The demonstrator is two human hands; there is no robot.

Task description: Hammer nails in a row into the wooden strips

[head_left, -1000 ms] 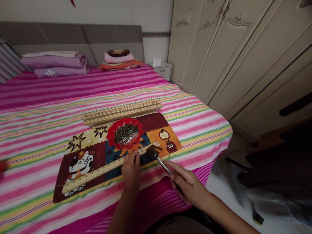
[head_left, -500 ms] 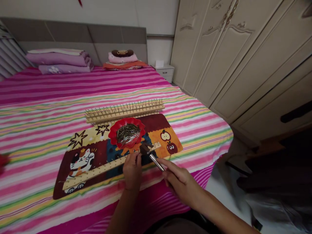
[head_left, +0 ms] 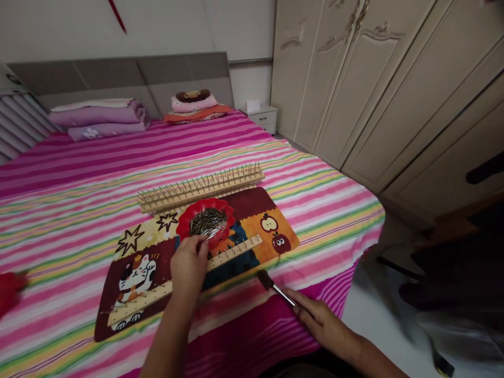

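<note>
My right hand grips the metal handle of a hammer. The hammer's dark head hangs at the near edge of the patterned mat, apart from the wood. My left hand is at the near rim of a red scalloped bowl, fingertips pinched together; what is between them is too small to make out. Inside the bowl lies a heap of nails. A narrow wooden strip with nails standing along it lies across the mat, its middle hidden behind my left hand and forearm.
Behind the bowl lie wooden strips full of upright nails. Everything rests on a bed with a striped sheet. Folded bedding is stacked by the headboard. Wardrobe doors stand to the right, and a red object sits at the left edge.
My left hand has left the strip and moved left and up to the bowl's rim. My right hand has drawn the hammer off the strip, down and to the right. The view has shifted slightly.
</note>
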